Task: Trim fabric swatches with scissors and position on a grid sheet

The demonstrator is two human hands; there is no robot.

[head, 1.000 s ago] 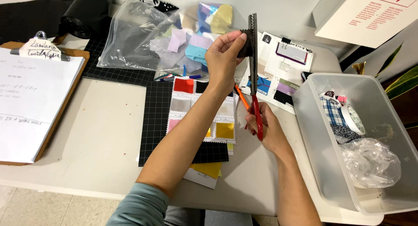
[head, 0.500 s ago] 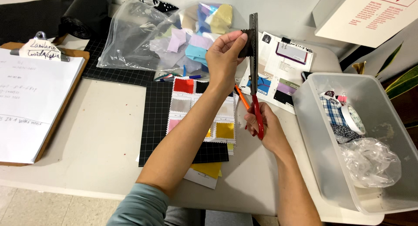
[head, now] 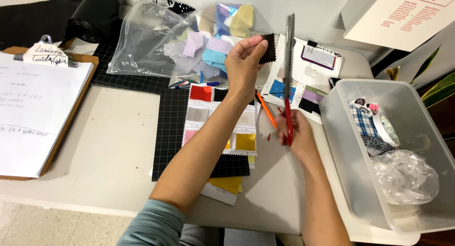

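Note:
My left hand (head: 242, 62) is raised over the table and pinches a small dark fabric swatch (head: 268, 48) with a zigzag edge. My right hand (head: 297, 134) grips the red handles of pinking shears (head: 288, 80), whose closed blades point straight up just right of the swatch. Below my hands lies a white sample card (head: 219, 119) with red, grey, pink and yellow swatches, resting on a black grid cutting mat (head: 169, 132). An orange pencil (head: 266, 109) lies beside the card.
A clear bag of fabric scraps (head: 156, 42) sits at the back. A clipboard with written paper (head: 33, 108) is at the left. A clear plastic bin (head: 403, 151) with tape, cloth and a crumpled bag stands at the right. More swatch cards (head: 313, 80) lie behind.
The swatch has come away from the shear blades and sits a little left of them. The shears stay upright in my right hand.

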